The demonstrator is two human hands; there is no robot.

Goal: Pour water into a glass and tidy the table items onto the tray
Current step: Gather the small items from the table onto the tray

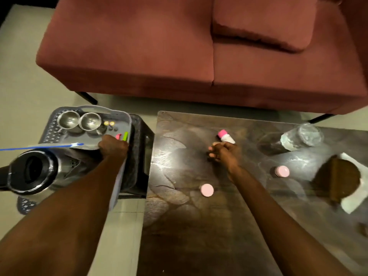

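No writing legible. Tray (pixel 59 124) at 10 o'clock is carrying two steel bowls (pixel 68 118), empty. Glass (pixel 301 136) is lying on worktop (pixel 199 226) at 2 o'clock. Left hand (pixel 112 145) is gripping tray edge; right hand (pixel 224 151), fingers loosely curled, is touching pink-capped bottle (pixel 226 136).

The left hand (pixel 113 145) rests on the near edge of a grey tray (pixel 127 118) that holds two steel bowls (pixel 79 120), beside a kettle (pixel 31 172). The right hand (pixel 224 152), fingers loosely curled, hovers over a dark table (pixel 199 226) just before a small pink-capped bottle (pixel 226 136). Two pink lids (pixel 207 190), a glass (pixel 302 137) lying on its side and a round wooden board (pixel 338 180) lie on the table. A red sofa (pixel 139 56) stands behind.
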